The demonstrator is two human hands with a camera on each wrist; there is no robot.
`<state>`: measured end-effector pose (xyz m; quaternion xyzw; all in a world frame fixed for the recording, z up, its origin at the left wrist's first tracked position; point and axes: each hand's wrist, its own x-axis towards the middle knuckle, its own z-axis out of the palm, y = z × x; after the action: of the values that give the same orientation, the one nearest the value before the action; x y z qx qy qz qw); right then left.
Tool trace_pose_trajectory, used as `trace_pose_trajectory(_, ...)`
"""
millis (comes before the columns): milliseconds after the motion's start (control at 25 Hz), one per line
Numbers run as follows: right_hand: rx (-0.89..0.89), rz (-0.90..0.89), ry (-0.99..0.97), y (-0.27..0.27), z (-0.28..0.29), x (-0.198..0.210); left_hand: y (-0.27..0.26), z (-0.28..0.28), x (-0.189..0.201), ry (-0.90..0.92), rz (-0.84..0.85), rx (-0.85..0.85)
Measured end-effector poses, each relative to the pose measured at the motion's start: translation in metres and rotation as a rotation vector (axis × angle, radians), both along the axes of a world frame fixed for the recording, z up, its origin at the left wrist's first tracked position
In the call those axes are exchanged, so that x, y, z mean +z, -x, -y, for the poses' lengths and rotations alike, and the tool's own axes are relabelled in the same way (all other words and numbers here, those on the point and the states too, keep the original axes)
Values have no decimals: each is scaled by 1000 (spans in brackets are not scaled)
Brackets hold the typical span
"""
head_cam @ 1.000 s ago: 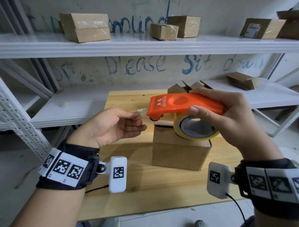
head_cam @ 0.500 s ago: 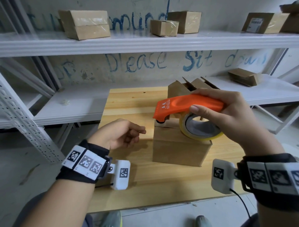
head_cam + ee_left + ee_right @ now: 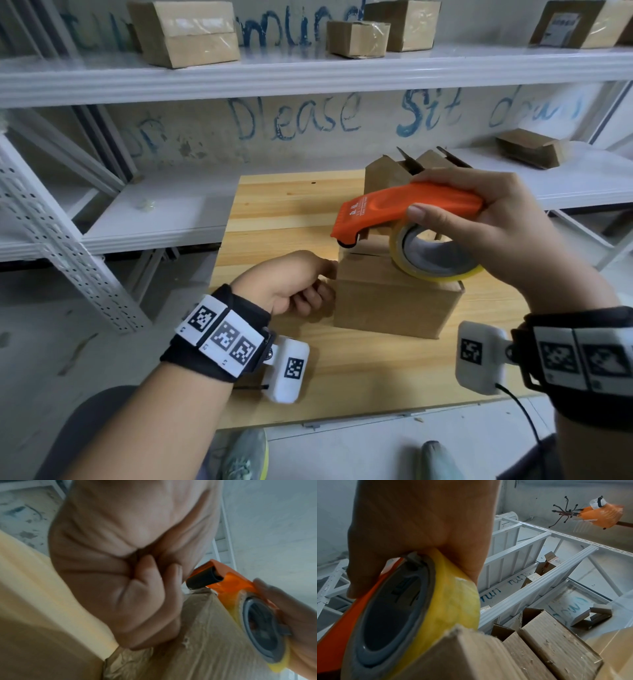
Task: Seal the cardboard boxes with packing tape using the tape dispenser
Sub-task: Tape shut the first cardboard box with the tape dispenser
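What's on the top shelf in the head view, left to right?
Large taped box → small box → medium box set further back → box with a white label, near the right edge.

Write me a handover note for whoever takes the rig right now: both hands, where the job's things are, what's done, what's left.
Right hand: grips the orange tape dispenser, its front roller at the near box's top left edge.
Left hand: fingers curled, against the box's left side; whether it pins a tape end is not visible.
Near box stands on the wooden table, flaps closed. Behind it an open box, flaps up.
Done: dispenser placed at the edge.
Left: run tape across the top, cut, then seal the open box.
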<state>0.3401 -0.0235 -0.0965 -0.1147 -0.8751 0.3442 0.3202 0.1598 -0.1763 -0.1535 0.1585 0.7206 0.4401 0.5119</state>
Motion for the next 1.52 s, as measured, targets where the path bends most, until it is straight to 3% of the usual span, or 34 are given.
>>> trace_pose_trajectory(80, -6, 9, 0, 0, 0, 0, -1, -2, -1, 70, -45, -62)
trace_pose_trajectory(240, -17, 11, 10, -2, 0, 0, -7, -1, -5, 203, 83, -218)
trace_pose_trajectory(280, -18, 12, 7, -1, -1, 0, -7, 0, -3, 212, -38, -236)
trace_pose_trajectory(360, -17, 10, 10, -1, -1, -1, -4, 6, 2, 189, -456, -237)
trace_pose_trajectory(400, -16, 11, 11, -1, -2, -1, 0, 9, 4, 110, -597, -211)
trace_pose_trajectory(440, -16, 12, 12, 0, -2, -1, 4, 10, 6, -1, -633, -161)
trace_pose_trajectory(560, -23, 13, 17, -1, -3, -1, 9, 7, 7, -294, -317, 115)
trace_pose_trajectory(640, -21, 23, 17, -1, -2, 0, 5, 0, 2, -301, -205, 105)
trace_pose_trajectory(840, -16, 50, 20, -3, -3, 1, 9, 4, -1, -46, -447, -160)
trace_pose_trajectory(960, -23, 58, 13, -3, -3, 1, 22, 15, 10, -159, -536, -271)
trace_pose_trajectory(1080, -20, 57, 3, -2, -4, 2, 21, 19, 14, -310, -443, -256)
trace_pose_trajectory(1200, -23, 48, 10, -2, -4, 1, 14, 17, 8, -329, -397, -324)
trace_pose_trajectory(1520, 12, 23, 49, -1, -4, -1, 1, 5, 7, -307, -634, -353)
